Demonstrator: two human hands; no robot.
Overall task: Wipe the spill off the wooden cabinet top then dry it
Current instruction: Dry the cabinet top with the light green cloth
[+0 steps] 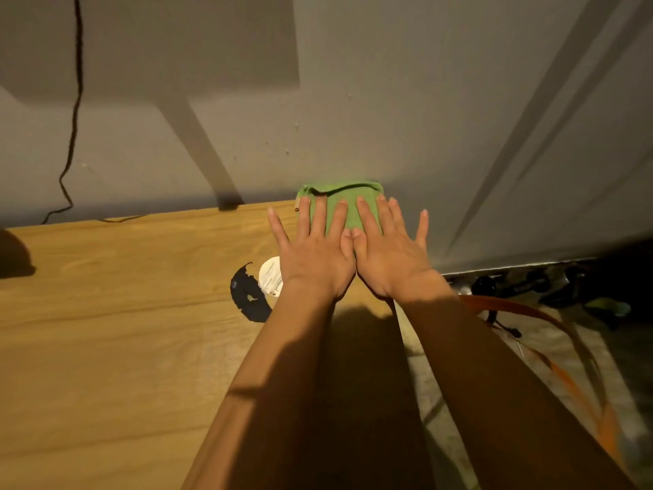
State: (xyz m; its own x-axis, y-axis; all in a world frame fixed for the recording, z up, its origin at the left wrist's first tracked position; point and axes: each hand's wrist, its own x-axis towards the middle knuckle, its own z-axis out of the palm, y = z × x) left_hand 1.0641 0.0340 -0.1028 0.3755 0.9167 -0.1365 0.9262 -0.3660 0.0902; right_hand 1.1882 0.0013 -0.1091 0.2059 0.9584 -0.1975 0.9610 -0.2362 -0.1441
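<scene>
A folded green cloth [342, 198] lies at the far right corner of the wooden cabinet top [123, 313], against the grey wall. My left hand [312, 252] and my right hand [388, 256] lie side by side on it. Both have straight, spread fingers pressing flat on the cloth, and the thumbs touch. The hands cover most of the cloth. No spill shows on the bare wood around them.
A black torn patch [247, 295] and a white round label [270, 277] sit on the wood just left of my left wrist. A black cable [76, 100] hangs down the wall at the far left. Right of the cabinet edge, dark clutter [530, 284] lies on the floor.
</scene>
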